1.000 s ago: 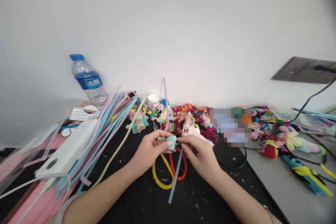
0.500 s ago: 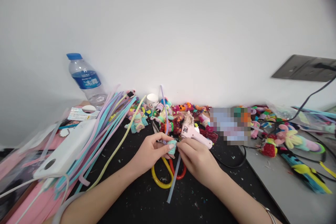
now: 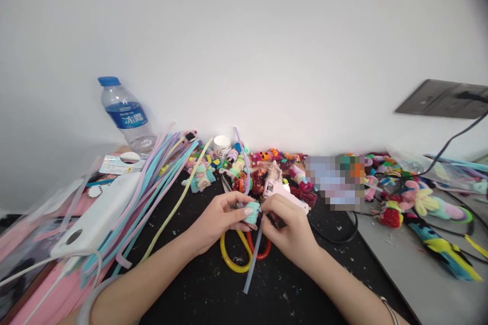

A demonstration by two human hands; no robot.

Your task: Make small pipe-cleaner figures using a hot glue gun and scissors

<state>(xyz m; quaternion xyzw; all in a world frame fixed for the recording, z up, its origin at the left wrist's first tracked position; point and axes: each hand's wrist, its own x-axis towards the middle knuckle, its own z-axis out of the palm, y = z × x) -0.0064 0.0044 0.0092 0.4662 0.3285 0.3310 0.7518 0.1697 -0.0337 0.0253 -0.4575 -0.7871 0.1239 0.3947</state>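
Our right hand (image 3: 288,223) has loosened from a tight bunch; its fingers curl at three o'clock of the blue roll (image 3: 250,213), whether pinching anything we cannot tell. Our left hand (image 3: 221,217) grips the roll, apparently steadying that edge for work.

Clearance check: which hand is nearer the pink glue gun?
Right. The right hand is just in front of the pink glue gun, overlapping its near edge in view; the left hand is farther, to its left, holding the teal piece.
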